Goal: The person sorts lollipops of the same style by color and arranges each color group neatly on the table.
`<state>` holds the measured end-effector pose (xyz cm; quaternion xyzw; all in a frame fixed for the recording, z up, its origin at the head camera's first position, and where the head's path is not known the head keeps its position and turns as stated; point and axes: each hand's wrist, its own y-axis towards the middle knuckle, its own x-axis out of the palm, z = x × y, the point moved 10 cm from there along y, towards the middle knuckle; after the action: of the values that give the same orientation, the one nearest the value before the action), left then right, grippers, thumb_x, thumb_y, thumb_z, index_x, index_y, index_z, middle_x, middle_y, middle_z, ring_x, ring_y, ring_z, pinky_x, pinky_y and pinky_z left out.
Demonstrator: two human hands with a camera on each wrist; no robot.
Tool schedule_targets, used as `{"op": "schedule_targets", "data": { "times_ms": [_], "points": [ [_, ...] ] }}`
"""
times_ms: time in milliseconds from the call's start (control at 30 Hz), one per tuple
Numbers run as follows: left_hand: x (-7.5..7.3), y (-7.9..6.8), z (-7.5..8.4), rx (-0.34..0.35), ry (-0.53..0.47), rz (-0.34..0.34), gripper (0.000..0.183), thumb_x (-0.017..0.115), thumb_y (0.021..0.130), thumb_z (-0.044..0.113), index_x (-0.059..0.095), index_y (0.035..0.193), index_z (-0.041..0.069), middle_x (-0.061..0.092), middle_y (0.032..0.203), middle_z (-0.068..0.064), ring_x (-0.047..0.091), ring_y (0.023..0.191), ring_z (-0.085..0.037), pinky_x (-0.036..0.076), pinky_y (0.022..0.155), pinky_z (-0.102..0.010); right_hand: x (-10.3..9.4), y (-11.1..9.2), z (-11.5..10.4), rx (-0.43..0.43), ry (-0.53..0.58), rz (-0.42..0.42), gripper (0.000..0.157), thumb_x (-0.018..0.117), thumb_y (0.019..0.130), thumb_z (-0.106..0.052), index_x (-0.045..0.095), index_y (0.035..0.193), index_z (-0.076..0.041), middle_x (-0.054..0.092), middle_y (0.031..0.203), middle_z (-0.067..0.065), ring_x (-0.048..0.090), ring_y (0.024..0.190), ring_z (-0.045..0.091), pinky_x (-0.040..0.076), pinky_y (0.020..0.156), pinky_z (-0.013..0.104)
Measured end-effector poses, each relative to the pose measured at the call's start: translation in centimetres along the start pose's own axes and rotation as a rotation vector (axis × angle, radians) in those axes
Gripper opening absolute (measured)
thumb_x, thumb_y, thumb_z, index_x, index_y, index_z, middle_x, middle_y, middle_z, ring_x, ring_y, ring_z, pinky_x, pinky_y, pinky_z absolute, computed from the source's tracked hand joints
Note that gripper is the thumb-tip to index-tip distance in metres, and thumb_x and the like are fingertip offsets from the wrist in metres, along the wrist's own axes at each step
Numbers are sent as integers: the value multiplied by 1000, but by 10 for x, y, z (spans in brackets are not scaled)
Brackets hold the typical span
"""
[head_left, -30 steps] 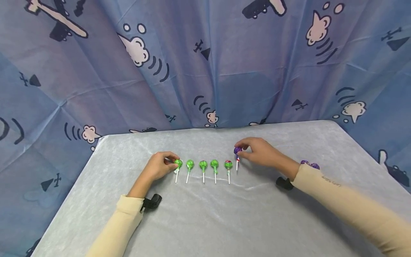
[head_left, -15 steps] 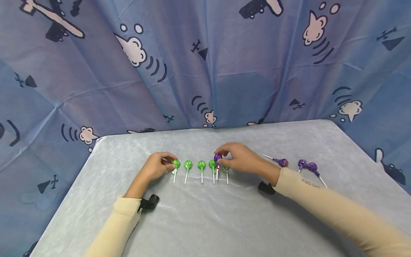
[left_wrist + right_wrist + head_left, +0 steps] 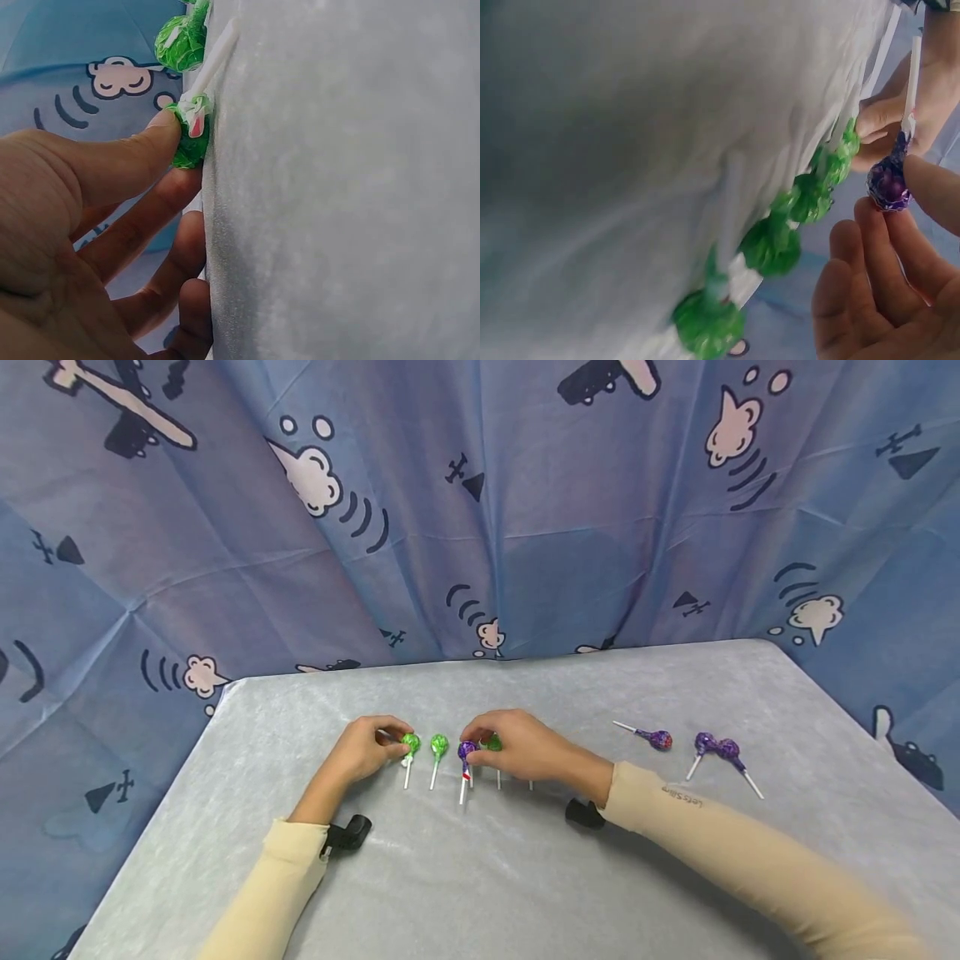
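Your left hand [image 3: 375,747] pinches leftmost green lollipop [image 3: 410,743] on bench [image 3: 435,877]. Second green lollipop [image 3: 438,745] just beside it, stick toward you. Your right hand [image 3: 517,743] pinches held purple lollipop [image 3: 467,750] above row, partly hiding other green lollipops [image 3: 493,742]. Right sleeve [image 3: 712,835] carries small lettering, seemingly "LetsSlim". Farther right: single purple lollipop [image 3: 660,741], then purple pair [image 3: 727,749], heads touching. Wrapper print unreadable.

We can make out small dark lettering [image 3: 682,797] on the right sleeve [image 3: 750,860], which we read as "LetsSlim". Its last letters are blurred, so we cannot be sure of them.
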<state>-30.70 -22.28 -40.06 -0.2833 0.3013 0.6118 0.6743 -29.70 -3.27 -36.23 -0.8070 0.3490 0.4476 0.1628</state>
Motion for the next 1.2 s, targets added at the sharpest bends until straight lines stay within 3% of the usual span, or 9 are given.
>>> {"op": "schedule_targets", "data": {
  "times_ms": [433,733,1200],
  "points": [
    [-1,2,1,7,6,6,21,77,86,14,76,108,13,75,101,-7,67,89,-20,49,74,-30,33,14,-35,-16,36,-88,22,74,90,-30,72,111,-22,74,103,-8,65,100,11,51,86,30],
    [-1,1,2,13,4,9,21,77,86,13,76,107,12,75,100,-8,67,87,-19,49,72,-28,52,18,-46,-23,-11,-122,20,75,89,-31,72,106,-23,70,91,-11,62,88,5,49,80,24],
    [1,0,1,-10,10,3,21,76,87,13,76,107,12,75,102,-8,67,88,-19,48,71,-28,67,27,-56,-64,-110,-138,19,74,90,-33,73,106,-23,74,98,-11,65,88,1,50,78,21]
  ]
}}
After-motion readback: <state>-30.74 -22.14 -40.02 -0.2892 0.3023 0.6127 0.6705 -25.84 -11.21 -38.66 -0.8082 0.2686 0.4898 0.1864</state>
